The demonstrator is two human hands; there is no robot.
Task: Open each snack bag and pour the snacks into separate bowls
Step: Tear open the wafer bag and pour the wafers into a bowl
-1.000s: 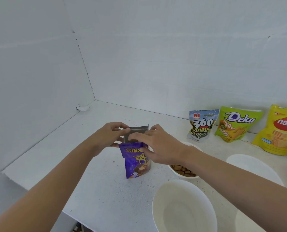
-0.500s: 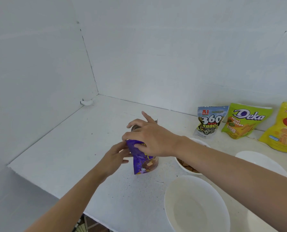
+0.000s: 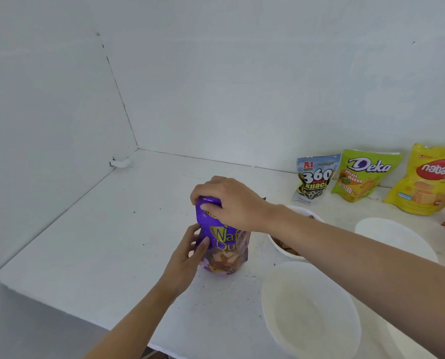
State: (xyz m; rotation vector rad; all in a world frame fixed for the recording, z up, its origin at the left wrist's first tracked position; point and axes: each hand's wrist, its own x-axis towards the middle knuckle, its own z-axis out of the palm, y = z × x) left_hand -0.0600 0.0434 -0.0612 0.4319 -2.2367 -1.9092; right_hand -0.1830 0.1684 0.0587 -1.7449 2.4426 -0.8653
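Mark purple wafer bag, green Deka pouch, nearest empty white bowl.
Purple foil wafer bag (image 3: 226, 238): head view, front panel at the yellow lettering.
Green Deka snack pouch (image 3: 364, 177): head view, middle of front face.
Nearest empty white round bowl (image 3: 309, 314): head view, bare inner floor.

Right hand (image 3: 231, 203) palm down, fingers curled over top of glossy purple foil snack bag (image 3: 226, 244), thumb on its front. Right forearm bare, entering from lower right. Left hand (image 3: 187, 257) lower, thumb on bag's front, fingers round its left edge. Left forearm bare, entering from bottom edge.
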